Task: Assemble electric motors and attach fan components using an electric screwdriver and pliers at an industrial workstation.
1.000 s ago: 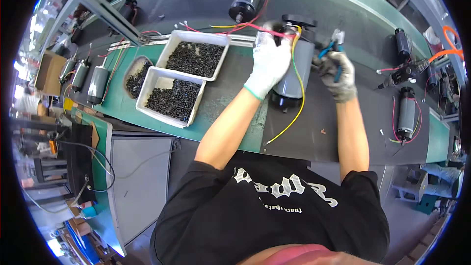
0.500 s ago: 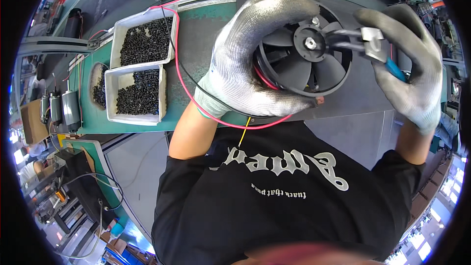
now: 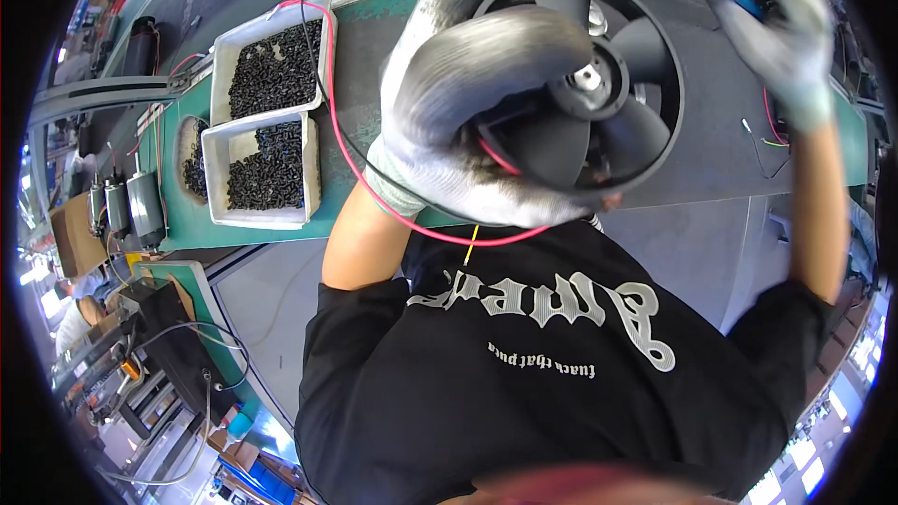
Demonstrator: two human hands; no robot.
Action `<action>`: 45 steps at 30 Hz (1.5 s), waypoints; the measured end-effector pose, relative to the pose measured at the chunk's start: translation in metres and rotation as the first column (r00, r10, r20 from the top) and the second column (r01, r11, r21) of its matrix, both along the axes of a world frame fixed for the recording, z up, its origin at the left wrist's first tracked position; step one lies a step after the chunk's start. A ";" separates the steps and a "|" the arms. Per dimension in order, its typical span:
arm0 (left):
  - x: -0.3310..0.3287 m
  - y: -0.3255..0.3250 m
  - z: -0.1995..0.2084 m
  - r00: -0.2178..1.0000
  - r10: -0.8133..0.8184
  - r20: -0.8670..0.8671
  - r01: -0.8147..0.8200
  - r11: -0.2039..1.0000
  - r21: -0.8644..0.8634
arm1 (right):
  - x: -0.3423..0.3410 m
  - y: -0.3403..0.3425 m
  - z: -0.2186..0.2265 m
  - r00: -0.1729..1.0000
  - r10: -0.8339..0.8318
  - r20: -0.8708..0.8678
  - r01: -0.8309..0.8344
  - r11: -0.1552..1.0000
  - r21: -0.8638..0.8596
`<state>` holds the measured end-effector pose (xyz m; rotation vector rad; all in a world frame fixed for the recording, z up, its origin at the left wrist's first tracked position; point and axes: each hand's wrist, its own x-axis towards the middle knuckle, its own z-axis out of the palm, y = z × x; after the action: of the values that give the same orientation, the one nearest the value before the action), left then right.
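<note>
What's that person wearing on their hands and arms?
The left hand wears a white knitted fabric glove with greyish fingers and a pale greenish cuff. The right hand has a whitish fabric glove, blurred. Both black cloth sleeves are short.

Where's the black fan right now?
In the head view, the black fan is up top, right of centre, gripped in the gloved left hand, right of the white bins.

black fan (image 3: 603,89), pinkish-red wire (image 3: 477,243), white trays (image 3: 216,173), blue tool handle (image 3: 746,0)
</note>
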<state>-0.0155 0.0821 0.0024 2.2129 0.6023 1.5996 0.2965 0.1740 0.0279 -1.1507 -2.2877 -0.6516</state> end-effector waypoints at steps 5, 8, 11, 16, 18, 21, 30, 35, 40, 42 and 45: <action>-0.001 0.000 0.010 0.990 -0.108 0.094 0.110 0.994 -0.010 | -0.006 0.002 -0.080 0.928 -0.233 -0.291 0.162 0.955 -0.248; -0.005 0.013 0.020 0.987 -0.143 0.068 0.145 0.989 -0.028 | -0.067 -0.078 -0.075 0.780 0.014 -0.626 -0.266 0.912 -0.311; 0.022 0.025 0.020 0.996 -0.007 0.090 0.010 0.999 -0.043 | -0.086 -0.076 -0.087 0.812 -0.196 -0.549 -0.196 0.795 -0.574; 0.036 0.013 0.017 0.990 -0.064 -0.129 0.071 0.996 0.053 | -0.119 -0.027 -0.057 0.438 -0.338 -0.833 -0.425 0.738 -0.524; 0.032 -0.014 0.007 0.958 -0.288 -0.003 0.281 0.937 -0.207 | -0.141 -0.004 -0.060 0.280 -0.429 -0.859 -0.547 0.664 -0.510; 0.019 -0.059 0.005 0.820 -0.495 0.286 0.559 0.591 -0.582 | -0.089 0.141 -0.051 0.596 -0.602 -0.531 -0.363 0.388 -0.847; -0.086 -0.148 -0.047 0.955 -0.029 0.296 0.273 0.485 -0.831 | -0.128 0.207 -0.047 0.906 -0.237 -0.350 0.143 0.951 -0.273; -0.085 -0.122 -0.021 0.994 0.046 -0.096 -0.106 0.473 -0.875 | -0.283 0.119 -0.082 0.823 0.084 -0.561 -0.495 0.590 -0.638; -0.035 -0.018 -0.019 0.600 0.239 -0.764 -0.731 0.551 -0.401 | -0.279 0.157 -0.135 0.644 -0.376 -0.667 -0.485 0.474 -0.735; -0.002 0.066 -0.109 0.135 0.810 -0.571 -0.929 0.304 0.213 | -0.257 0.153 -0.123 0.743 -0.219 -0.632 -0.423 0.578 -0.697; 0.006 0.114 -0.081 0.322 0.595 -0.736 -0.926 0.360 -0.114 | -0.250 0.096 -0.046 0.760 -0.252 -0.599 -0.436 0.486 -0.757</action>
<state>-0.0096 0.1961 -0.0787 1.9396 2.3727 0.6984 0.0460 0.2701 -0.0177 -1.3142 -1.9395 1.0491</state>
